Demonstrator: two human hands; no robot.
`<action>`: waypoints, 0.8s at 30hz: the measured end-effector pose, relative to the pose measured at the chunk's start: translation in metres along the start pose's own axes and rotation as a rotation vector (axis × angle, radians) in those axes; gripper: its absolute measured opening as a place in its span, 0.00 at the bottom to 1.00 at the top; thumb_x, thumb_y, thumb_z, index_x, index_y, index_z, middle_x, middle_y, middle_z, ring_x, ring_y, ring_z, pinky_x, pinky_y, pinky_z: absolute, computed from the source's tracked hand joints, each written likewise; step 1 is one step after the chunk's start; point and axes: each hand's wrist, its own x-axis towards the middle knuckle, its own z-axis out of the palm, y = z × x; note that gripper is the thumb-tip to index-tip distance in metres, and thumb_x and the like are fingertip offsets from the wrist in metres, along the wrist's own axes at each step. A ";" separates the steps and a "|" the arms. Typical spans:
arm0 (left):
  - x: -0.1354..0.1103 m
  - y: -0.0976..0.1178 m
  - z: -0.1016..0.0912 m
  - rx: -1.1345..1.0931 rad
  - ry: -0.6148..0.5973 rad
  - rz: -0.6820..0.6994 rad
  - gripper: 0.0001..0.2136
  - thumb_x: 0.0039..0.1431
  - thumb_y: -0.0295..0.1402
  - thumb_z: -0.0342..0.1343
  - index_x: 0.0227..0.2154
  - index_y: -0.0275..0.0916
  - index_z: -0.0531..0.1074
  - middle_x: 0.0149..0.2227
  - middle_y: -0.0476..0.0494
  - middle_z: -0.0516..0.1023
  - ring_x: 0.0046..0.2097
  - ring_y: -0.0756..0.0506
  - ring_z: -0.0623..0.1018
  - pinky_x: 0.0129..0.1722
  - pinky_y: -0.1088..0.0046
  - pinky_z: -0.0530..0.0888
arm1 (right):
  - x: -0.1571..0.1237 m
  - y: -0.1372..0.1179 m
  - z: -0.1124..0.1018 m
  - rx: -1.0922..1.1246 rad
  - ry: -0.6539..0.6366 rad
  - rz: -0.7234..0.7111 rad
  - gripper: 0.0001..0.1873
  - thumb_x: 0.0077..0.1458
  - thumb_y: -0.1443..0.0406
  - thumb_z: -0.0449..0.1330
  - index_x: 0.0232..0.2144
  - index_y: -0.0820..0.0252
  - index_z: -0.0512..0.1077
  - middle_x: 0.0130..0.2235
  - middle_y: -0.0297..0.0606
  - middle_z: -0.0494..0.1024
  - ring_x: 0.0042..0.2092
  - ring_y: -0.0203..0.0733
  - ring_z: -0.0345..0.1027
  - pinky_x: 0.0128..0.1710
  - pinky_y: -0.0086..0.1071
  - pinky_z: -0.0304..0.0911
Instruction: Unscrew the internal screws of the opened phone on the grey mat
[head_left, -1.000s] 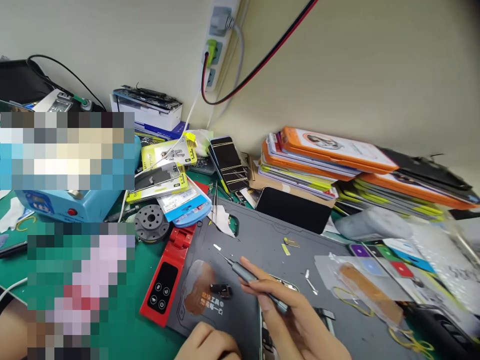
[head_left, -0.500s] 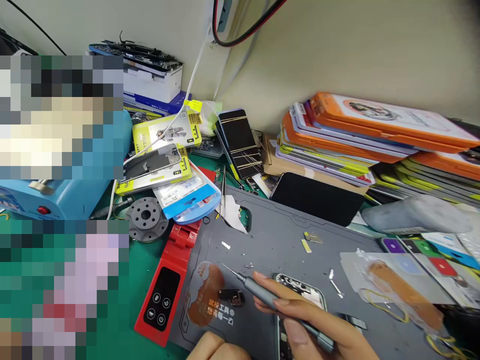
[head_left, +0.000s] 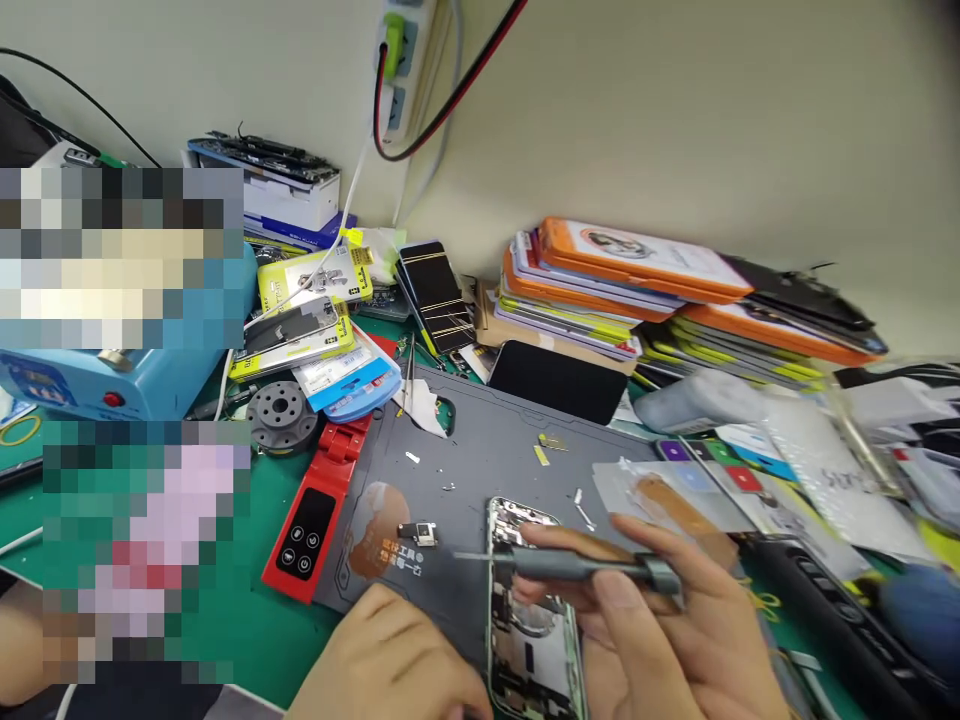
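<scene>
A slim grey screwdriver (head_left: 581, 566) is held in my right hand (head_left: 645, 620), its thin tip pointing left. It lies across, in front of an opened phone (head_left: 536, 650) with its internal parts exposed. My left hand (head_left: 397, 650) is curled beside the phone's left edge, its fingertips mostly hidden at the bottom of the view. Whether it pinches anything does not show. Left of the screwdriver tip, a small metal shield piece (head_left: 418, 533) rests on the grey work mat (head_left: 465, 480). Small silver and yellow bits lie farther back on the mat.
A red device with touch buttons (head_left: 304, 535) borders the mat's left side. Tweezers (head_left: 409, 375) and a black phone screen (head_left: 559, 380) lie at the back. Stacked orange boxes (head_left: 637, 260) stand by the wall. A black handheld tool (head_left: 832, 610) lies right; a blue machine (head_left: 180, 370) stands left.
My view has shifted, showing more of the right side and the opened phone. The screwdriver has swung from a slant to nearly level over the phone. More of my left hand shows.
</scene>
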 end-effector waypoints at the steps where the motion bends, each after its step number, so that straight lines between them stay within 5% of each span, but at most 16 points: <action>1: 0.000 0.003 -0.002 -0.018 0.013 -0.039 0.10 0.81 0.26 0.50 0.41 0.40 0.73 0.33 0.54 0.84 0.34 0.52 0.79 0.39 0.72 0.71 | -0.002 0.001 -0.002 0.069 0.041 0.014 0.21 0.71 0.52 0.70 0.60 0.49 0.74 0.46 0.44 0.87 0.40 0.48 0.86 0.39 0.37 0.84; 4: -0.002 0.009 -0.008 -0.042 0.027 -0.159 0.04 0.79 0.30 0.57 0.50 0.43 0.77 0.36 0.56 0.87 0.35 0.52 0.81 0.40 0.77 0.74 | -0.009 0.008 -0.005 0.209 0.075 0.096 0.24 0.71 0.52 0.69 0.64 0.46 0.72 0.44 0.40 0.85 0.37 0.43 0.82 0.35 0.34 0.81; 8: -0.006 0.013 -0.011 -0.090 0.076 -0.298 0.11 0.80 0.37 0.61 0.60 0.50 0.78 0.37 0.58 0.89 0.36 0.53 0.83 0.41 0.81 0.77 | -0.021 0.016 -0.002 0.276 -0.018 0.182 0.34 0.67 0.53 0.74 0.68 0.42 0.68 0.44 0.35 0.83 0.34 0.38 0.78 0.33 0.30 0.79; 16: 0.002 0.016 -0.014 -0.123 0.051 -0.306 0.07 0.76 0.37 0.65 0.41 0.44 0.85 0.35 0.53 0.90 0.35 0.51 0.85 0.38 0.80 0.79 | -0.042 0.009 0.017 0.238 0.066 0.169 0.35 0.67 0.49 0.73 0.69 0.45 0.65 0.41 0.34 0.81 0.29 0.38 0.76 0.32 0.35 0.79; 20: 0.006 0.020 -0.016 -0.109 0.046 -0.308 0.09 0.76 0.38 0.65 0.40 0.41 0.85 0.34 0.49 0.89 0.34 0.49 0.86 0.35 0.78 0.79 | -0.041 0.008 0.015 0.236 -0.030 0.141 0.32 0.68 0.49 0.73 0.66 0.45 0.66 0.41 0.35 0.83 0.29 0.39 0.76 0.30 0.34 0.78; 24: 0.006 0.020 -0.017 -0.113 0.026 -0.278 0.08 0.78 0.35 0.63 0.41 0.42 0.85 0.36 0.50 0.90 0.35 0.50 0.86 0.39 0.77 0.78 | -0.044 0.000 0.017 0.239 0.048 0.201 0.31 0.68 0.50 0.73 0.66 0.44 0.68 0.43 0.35 0.82 0.33 0.37 0.76 0.35 0.30 0.78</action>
